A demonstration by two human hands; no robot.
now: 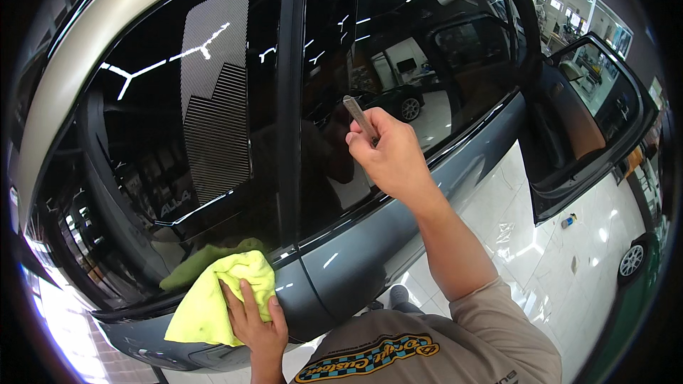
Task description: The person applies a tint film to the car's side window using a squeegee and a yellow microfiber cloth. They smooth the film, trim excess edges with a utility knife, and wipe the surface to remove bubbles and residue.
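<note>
My left hand [257,326] presses a bright yellow-green microfibre cloth [213,306] against the grey car's body just under the rear side window. Its fingers lie over the bunched cloth, whose reflection shows in the dark glass. In my right hand [395,160], the fingers are closed round a slim metal utility knife [360,118], which points up and to the left. That hand is in front of the dark side-door window [331,163], and I cannot tell whether the knife touches the glass. A black pillar [289,114] separates the two windows.
The grey body panel [356,259] runs below the windows. At the right a car door [597,124] stands swung out over the pale tiled floor [498,242]. A small bottle [568,221] lies on that floor. Farther right is a dark green car with a silver wheel [631,259].
</note>
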